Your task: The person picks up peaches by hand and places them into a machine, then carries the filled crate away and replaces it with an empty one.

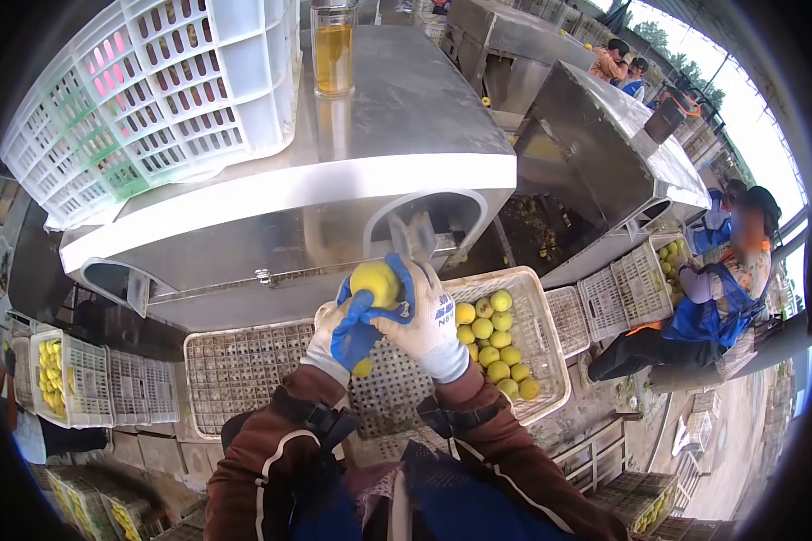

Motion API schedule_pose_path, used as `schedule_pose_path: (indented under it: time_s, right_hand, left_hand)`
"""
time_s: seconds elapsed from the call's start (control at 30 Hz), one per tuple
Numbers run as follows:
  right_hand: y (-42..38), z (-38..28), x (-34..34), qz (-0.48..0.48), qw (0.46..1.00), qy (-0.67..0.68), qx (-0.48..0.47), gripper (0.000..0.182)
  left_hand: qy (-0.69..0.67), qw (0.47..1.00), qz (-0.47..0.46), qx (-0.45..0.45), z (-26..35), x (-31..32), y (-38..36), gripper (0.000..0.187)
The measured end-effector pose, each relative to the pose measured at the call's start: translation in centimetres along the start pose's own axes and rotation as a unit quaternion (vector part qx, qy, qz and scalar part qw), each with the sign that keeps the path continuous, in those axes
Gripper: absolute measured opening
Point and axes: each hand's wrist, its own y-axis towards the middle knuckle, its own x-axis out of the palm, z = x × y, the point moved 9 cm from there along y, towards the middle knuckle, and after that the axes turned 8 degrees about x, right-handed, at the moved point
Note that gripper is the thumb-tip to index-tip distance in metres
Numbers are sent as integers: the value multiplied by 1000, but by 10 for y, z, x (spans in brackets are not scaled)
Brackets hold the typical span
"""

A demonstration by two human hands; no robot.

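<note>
A yellow-green citrus fruit (374,281) is held up between my two gloved hands, above the crates. My left hand (338,335), in a white glove with blue coated fingers, closes on it from the left and below. On the other side my right hand (424,311), gloved alike, wraps its fingers and thumb round the fruit. Beneath and to the right, a white plastic crate (558,361) holds several similar fruits (496,341) along its right part. Another yellow fruit (362,368) shows partly behind my left wrist.
An empty-looking crate (244,379) lies to the left. Ahead stands a metal machine (415,99) with arched openings, carrying a large white basket (171,90) and a jar of amber liquid (334,59). A person in blue (726,288) sits by fruit crates at right.
</note>
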Motion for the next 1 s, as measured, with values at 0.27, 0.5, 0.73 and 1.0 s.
schedule_pose_path:
  time_s: [0.27,0.5,0.73,1.0]
  right_hand:
    - [35,134,6,90,977,-134,138,85]
    - [70,160,42,91,943,-184,263,78]
    - [52,78,-8,-4,991,53,123,93]
    - [9,22,-1,-24,999,-44,-9,83]
  left_hand:
    - [19,991,55,121,40,-1,-3,32]
    - [-64,992,45,100,53,-1,-7,30]
    - [-53,994,40,90,37,-10,1,24]
    - [162,979,-50,110,41,34,6,24]
